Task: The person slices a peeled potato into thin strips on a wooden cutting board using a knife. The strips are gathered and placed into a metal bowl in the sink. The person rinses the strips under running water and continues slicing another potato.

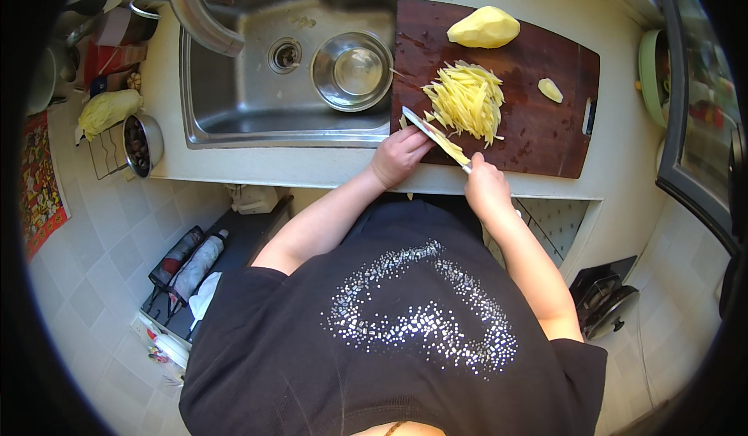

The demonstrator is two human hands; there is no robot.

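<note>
My right hand (488,183) grips the handle of a kitchen knife (431,131) at the front edge of a dark wooden cutting board (543,138). Potato pieces cling along its light blade, which points up and left. Curled fingers of my left hand (402,154) rest against the near side of the blade; whatever lies beneath them is hidden. Just beyond the knife is a heap of cut potato strips (469,98). A whole peeled potato (485,28) lies at the board's far side, and a small potato slice (550,90) sits to the right.
Left of the board, a steel sink (251,109) holds a round metal bowl (350,73) beside the drain. Farther left stand a metal pot (153,139) with dark contents and a leafy cabbage (110,112). A dark-framed glass panel (704,114) rises at the right, near a green pan (651,79).
</note>
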